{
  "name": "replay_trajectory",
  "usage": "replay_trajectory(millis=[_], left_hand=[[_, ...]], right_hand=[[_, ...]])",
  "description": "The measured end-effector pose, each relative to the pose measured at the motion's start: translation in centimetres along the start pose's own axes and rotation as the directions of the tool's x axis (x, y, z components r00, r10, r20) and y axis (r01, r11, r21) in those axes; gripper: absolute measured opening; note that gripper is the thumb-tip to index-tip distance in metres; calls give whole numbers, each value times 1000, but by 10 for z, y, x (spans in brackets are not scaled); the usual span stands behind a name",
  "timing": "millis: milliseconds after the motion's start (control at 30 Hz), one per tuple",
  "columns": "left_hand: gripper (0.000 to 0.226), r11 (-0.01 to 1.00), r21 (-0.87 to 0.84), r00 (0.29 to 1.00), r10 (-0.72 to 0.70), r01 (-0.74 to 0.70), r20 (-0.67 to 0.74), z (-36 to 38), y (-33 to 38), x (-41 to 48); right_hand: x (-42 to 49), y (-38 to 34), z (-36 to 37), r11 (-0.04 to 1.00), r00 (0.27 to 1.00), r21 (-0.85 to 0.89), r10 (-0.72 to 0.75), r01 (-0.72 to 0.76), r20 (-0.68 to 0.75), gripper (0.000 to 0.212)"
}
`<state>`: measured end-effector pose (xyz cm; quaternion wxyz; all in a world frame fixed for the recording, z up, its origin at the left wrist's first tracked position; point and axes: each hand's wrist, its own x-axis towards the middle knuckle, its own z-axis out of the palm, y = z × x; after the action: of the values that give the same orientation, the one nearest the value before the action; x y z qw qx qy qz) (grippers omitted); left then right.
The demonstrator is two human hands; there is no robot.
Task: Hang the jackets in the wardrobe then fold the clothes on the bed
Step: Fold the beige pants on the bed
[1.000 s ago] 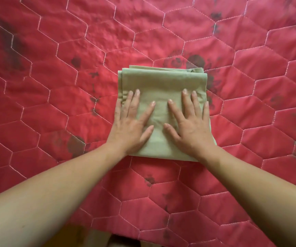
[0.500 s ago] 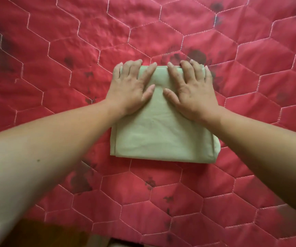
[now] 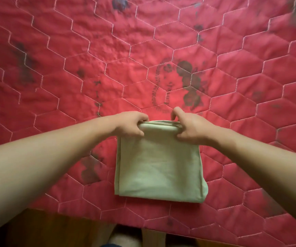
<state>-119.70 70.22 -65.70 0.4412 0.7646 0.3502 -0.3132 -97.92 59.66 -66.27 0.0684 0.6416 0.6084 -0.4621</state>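
— What are the hands doing?
— The left hand (image 3: 129,126) is gripping the far left corner of the folded pale green cloth garment (image 3: 159,168), fingers curling over its edge. The right hand (image 3: 190,130) is clutching the far right corner the same way.
— Where is the garment lying?
— It is lying flat on the red quilted bedspread with hexagon stitching (image 3: 63,72), near the bed's front edge.
— Anything around it?
— The bedspread is showing dark floral prints (image 3: 188,82) just beyond the hands.
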Motion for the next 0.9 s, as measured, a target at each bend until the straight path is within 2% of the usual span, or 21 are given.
replay_trajectory(millis=[100,133,200,300,367,400,467,533,567,633,667,700,767,833,900], left_hand=[[21,997,-11,997,77,-77,27,-17,18,-26],[23,995,-6,995,96,-97,-7,-30,25,-35],[25,992,17,977,127,-126,-172,-67,41,-56],[30,971,45,847,226,-234,-480,-121,63,-85],[34,942,175,749,335,-287,-572,-133,73,-94],[36,925,266,715,377,-270,-589,-129,77,-93],[41,889,431,666,416,-154,-619,-100,77,-84],[44,865,496,644,420,-70,-640,-50,68,-71],[45,876,478,674,392,-64,-627,-19,59,-65],[55,907,418,809,286,-55,-514,44,39,-58],[59,921,388,856,236,-45,-461,72,30,-57],[59,938,343,861,214,-50,-462,93,22,-56],[52,971,229,788,195,-70,-584,113,12,-46],[49,978,189,657,201,-91,-726,106,14,-24],[54,979,185,596,196,-81,-778,85,22,7]], right_hand=[[-20,-11,-22,997,997,-71,-33,38,67,21],[-26,-16,-38,993,998,-108,-44,48,45,23],[-39,-26,-79,986,992,-150,-83,68,-95,25],[-60,-39,-139,982,904,-165,-153,93,-399,24],[-70,-42,-154,975,825,-198,-196,104,-530,33],[-72,-41,-151,965,797,-244,-218,92,-564,37],[-72,-36,-124,930,752,-366,-265,34,-604,43],[-71,-27,-76,918,695,-396,-264,-32,-668,39],[-71,-21,-45,927,711,-367,-212,-70,-670,40],[-77,-10,22,936,858,-319,-37,-151,-513,50],[-81,-2,52,936,902,-308,25,-173,-430,53],[-85,5,76,944,915,-283,42,-168,-402,53],[-83,18,99,974,873,-185,25,-131,-487,46],[-66,26,96,985,760,-160,-55,-66,-648,40],[-37,28,79,979,685,-200,-130,-23,-717,43]])
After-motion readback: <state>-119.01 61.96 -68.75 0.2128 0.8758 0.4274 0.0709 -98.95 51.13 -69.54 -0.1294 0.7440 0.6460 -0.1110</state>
